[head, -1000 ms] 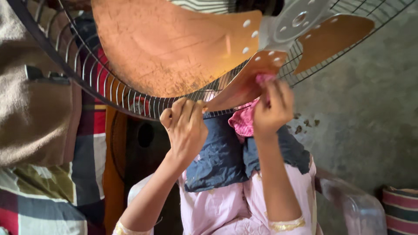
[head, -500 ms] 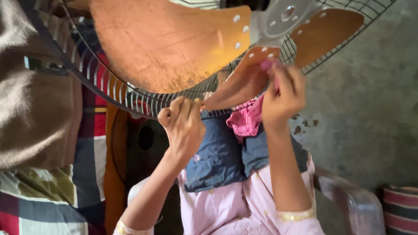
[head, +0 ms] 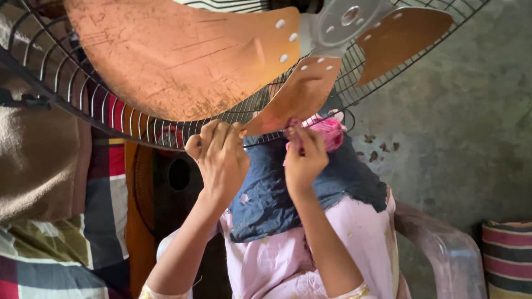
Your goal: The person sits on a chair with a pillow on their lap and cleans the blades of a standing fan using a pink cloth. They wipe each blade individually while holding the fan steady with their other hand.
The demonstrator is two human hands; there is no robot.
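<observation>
A: Obs. 1. Where is your left hand (head: 220, 155)?

B: Your left hand is raised in front of you, fingers curled shut around the lower tip of the middle fan blade (head: 293, 94). The thumb side presses against the blade's bottom edge, just below the wire guard (head: 138, 124).

A: Obs. 2. And your right hand (head: 303, 155)?

B: Your right hand is closed on a pink cloth (head: 328, 131), pinching it between thumb and fingers. The cloth touches the lower part of the same blade, close to the tip. The two hands sit just beside each other, one on either side of the blade's end.

A: Obs. 3. State of the fan?

B: Three orange-brown blades meet at a pale metal hub (head: 346, 19) near the top of the view. The large blade (head: 177, 55) at left shows scratches and dark grime along its lower edge. The third blade (head: 402, 39) points right. The wire guard sits behind the blades; no front guard covers them.

A: Obs. 4. Surroundings?

B: A dark blue cloth (head: 277, 194) lies across your lap over pale pink clothing (head: 277, 260). A checked blanket (head: 61, 249) and a brown fabric (head: 39, 160) lie to your left. A grey floor (head: 460, 144) is on the right, with a striped cushion (head: 507, 257) at the lower right corner and a plastic chair arm (head: 443, 249) beside you.
</observation>
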